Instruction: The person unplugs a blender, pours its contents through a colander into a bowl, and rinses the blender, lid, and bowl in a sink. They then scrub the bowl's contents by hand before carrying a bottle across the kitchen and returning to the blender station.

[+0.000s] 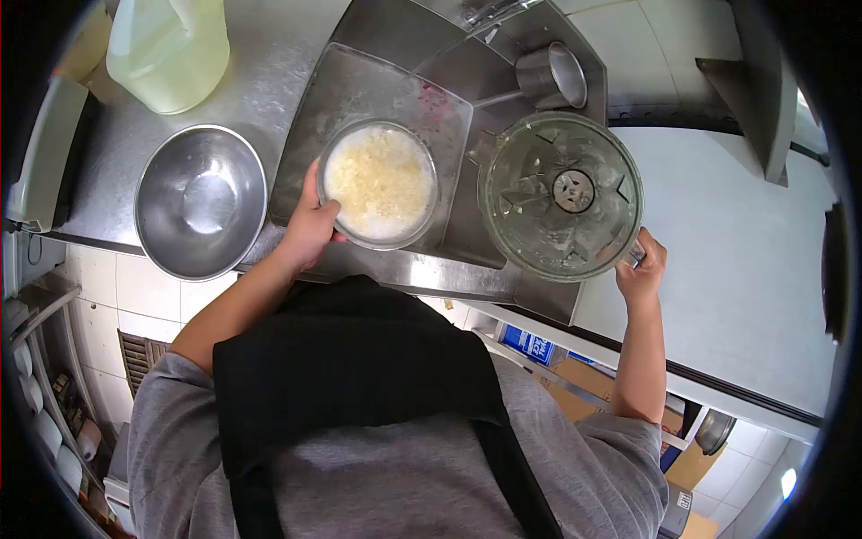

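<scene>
My left hand [312, 225] grips the left rim of a round bowl [435, 199], thumb on the edge and fingers wrapped underneath. Pale yellow bits in whitish liquid [379, 180] fill this bowl, which is over the sink. On the other side, my right hand [641, 266] is closed around the handle of a clear blender jar [523, 232]. The jar's open mouth faces up, showing the blade base and small pale scraps stuck to the walls. It overlaps the right part of the sink in this view.
A steel mixing bowl [202, 193] stands on the counter at left, below a jug of yellowish liquid [171, 63]. In the sink [359, 76], a small saucepan [543, 79] lies tilted near the tap [498, 13]. A white worktop [718, 269] adjoins on the right.
</scene>
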Motion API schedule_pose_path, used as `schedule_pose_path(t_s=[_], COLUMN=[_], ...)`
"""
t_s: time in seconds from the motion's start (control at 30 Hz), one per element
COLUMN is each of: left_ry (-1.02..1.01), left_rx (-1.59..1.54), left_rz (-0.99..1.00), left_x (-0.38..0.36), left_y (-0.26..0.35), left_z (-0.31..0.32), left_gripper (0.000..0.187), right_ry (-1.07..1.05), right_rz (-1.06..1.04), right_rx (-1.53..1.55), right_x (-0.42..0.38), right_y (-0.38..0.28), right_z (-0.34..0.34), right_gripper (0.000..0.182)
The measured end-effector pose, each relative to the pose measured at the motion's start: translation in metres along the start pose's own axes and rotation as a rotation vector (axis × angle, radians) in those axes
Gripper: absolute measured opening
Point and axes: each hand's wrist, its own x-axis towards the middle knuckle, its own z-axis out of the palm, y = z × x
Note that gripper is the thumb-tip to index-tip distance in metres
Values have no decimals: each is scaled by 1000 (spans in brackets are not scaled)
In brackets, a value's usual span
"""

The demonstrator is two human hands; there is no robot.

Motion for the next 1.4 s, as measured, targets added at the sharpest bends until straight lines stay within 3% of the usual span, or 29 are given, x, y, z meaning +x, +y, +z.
schedule_pose_path(t_s=[0.17,0.37,0.47,0.53,0.67,0.8,0.9,0.97,1.0,1.13,1.2,1.23,1.27,1.3,1.33,1.4], left_ry=[13,29,38,33,31,24,28,25,17,-4,9,17,32,42,56,129], left_rx=[-47,-21,-30,-35,-9,17,6,6,-2,-42,-35,-36,-33,-19,-7,49], left_rz=[0,8,-31,-10,-7,-16,-44,-67,-74,-61,-36,-20,-19,-3,6,-27], left_x=[-6,-12,-12,-12,-8,-8,-9,-9,-9,-8,-8,-9,-9,-9,-12,-14], left_y=[-4,-8,-10,-11,-20,-23,-21,-21,-21,-26,-27,-27,-27,-26,-27,-23], left_z=[-10,-20,-19,-19,-25,-27,-26,-26,-27,-30,-28,-27,-25,-25,-24,-20], left_gripper=[76,76,76,77,77,77,77,77,76,78,79,80,80,80,80,79], right_ry=[-21,97,188,293,489,562,654,461,475,303,199,291,427,410,338,194], right_rz=[82,405,429,326,335,386,264,241,251,155,614,841,1067,1150,996,974], right_rx=[122,367,634,758,1261,1343,1215,1263,1268,1187,1709,1847,1840,1724,1636,1743], right_x=[17,77,120,154,230,291,314,312,310,289,290,291,299,302,303,313], right_y=[-8,-26,-44,-60,-100,-139,-164,-174,-171,-117,-44,-4,42,66,89,98], right_z=[19,63,91,120,193,261,294,304,306,290,301,311,334,338,352,356], right_gripper=[40,28,24,22,17,21,21,24,24,46,48,43,39,32,26,23])
